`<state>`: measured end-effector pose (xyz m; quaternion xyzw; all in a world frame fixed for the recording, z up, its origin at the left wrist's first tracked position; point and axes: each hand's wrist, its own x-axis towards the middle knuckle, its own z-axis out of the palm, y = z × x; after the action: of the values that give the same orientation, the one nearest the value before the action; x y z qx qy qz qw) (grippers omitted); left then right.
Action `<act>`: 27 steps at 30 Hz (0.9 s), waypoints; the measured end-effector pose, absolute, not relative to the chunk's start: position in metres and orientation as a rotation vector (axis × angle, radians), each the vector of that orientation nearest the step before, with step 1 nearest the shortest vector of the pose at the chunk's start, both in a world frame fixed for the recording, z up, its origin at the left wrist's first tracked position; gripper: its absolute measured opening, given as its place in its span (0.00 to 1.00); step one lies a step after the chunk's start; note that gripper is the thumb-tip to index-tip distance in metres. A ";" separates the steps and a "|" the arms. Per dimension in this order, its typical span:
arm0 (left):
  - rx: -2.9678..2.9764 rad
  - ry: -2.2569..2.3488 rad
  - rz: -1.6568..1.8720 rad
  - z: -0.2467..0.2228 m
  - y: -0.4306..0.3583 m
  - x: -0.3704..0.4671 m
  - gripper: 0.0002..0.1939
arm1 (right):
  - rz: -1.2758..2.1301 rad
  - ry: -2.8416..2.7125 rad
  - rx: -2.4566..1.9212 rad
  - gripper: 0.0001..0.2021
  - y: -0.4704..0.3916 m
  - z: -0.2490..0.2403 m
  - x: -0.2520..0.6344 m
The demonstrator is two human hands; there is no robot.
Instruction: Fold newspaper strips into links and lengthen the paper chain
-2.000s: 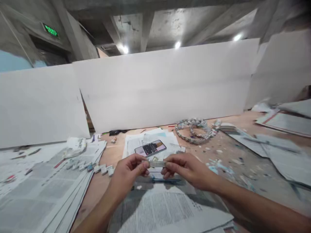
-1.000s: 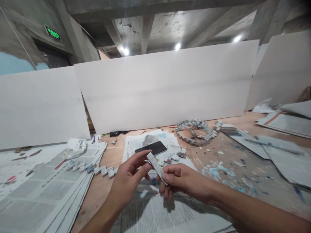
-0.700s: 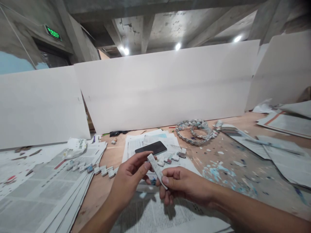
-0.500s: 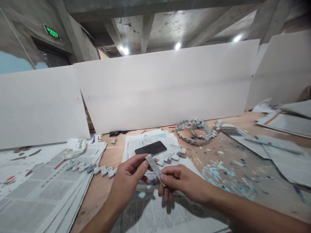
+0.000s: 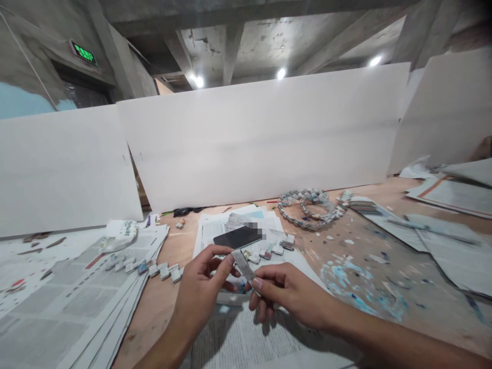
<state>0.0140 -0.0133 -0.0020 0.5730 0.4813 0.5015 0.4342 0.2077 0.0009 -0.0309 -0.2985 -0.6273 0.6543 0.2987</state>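
Note:
A narrow folded strip of printed newspaper [image 5: 243,265] is stretched between my two hands. My left hand [image 5: 209,277] pinches its upper end between thumb and forefinger. At the lower end, my right hand [image 5: 284,287] grips it with the thumb on top and fingers curled beneath. Just beyond the hands lies a dark smartphone [image 5: 235,236] on loose printed sheets. A zigzag chain of folded paper links [image 5: 277,249] runs beside the phone, its near part hidden by my hands. Another such chain [image 5: 130,264] lies to the left of my left hand.
Coiled woven paper chain [image 5: 298,223] sits at the back right. Newspaper sheets [image 5: 88,302] are stacked at left, with a crumpled white plastic bag [image 5: 117,234] on them. More papers [image 5: 446,251] lie at right, near blue paint stains [image 5: 357,284]. White boards [image 5: 265,138] stand behind the table.
The upper end of the paper strip has tipped slightly downward and now looks bent at my left fingers. Both hands stay almost in the same place.

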 end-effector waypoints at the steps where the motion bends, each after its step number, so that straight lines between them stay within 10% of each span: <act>1: 1.405 1.190 1.241 -0.002 -0.013 0.014 0.14 | 1.732 -1.668 -0.793 0.25 0.000 -0.030 0.207; 27: 1.187 1.138 1.165 -0.003 -0.007 0.012 0.14 | 1.549 -1.731 -0.894 0.24 -0.001 -0.028 0.210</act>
<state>0.0123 -0.0067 -0.0026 0.4980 0.4777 0.4888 0.5338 0.2104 -0.0008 -0.0284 -0.3403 -0.6587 0.5896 0.3204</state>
